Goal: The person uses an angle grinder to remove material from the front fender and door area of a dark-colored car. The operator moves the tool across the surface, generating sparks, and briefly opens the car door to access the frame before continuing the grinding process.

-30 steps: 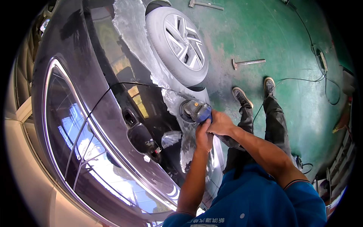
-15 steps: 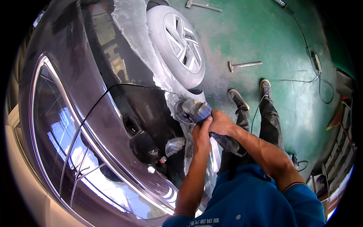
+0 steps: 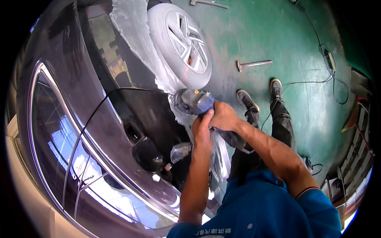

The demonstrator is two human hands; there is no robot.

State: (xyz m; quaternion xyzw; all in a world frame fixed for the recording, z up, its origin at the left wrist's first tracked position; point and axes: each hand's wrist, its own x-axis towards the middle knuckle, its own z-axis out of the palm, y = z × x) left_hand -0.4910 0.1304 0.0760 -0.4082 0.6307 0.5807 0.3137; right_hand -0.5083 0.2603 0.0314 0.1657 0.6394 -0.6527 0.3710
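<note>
Both of my hands are closed on a blue-and-grey angle grinder (image 3: 200, 104). My left hand (image 3: 202, 127) grips it from the near side, thumb up along the body. My right hand (image 3: 225, 116) wraps over it just to the right, touching the left. The grinder's head is at the bare, sanded edge (image 3: 183, 119) of a dark car's body panel, just below the wheel (image 3: 188, 45). Whether the disc presses on the metal cannot be made out. An open fuel filler recess (image 3: 147, 152) lies to the left of my left hand.
The dark car (image 3: 63, 39) fills the left side, with a black cable (image 3: 95, 111) draped over it. Two hammers lie on the green floor (image 3: 301, 119), one hammer (image 3: 256, 64) beyond my feet, another hammer (image 3: 210, 4) at the top. A power cord (image 3: 305, 82) crosses the floor at right.
My hands and the grinder have moved up and left along the panel edge, closer to the wheel. The whole view has also shifted slightly.
</note>
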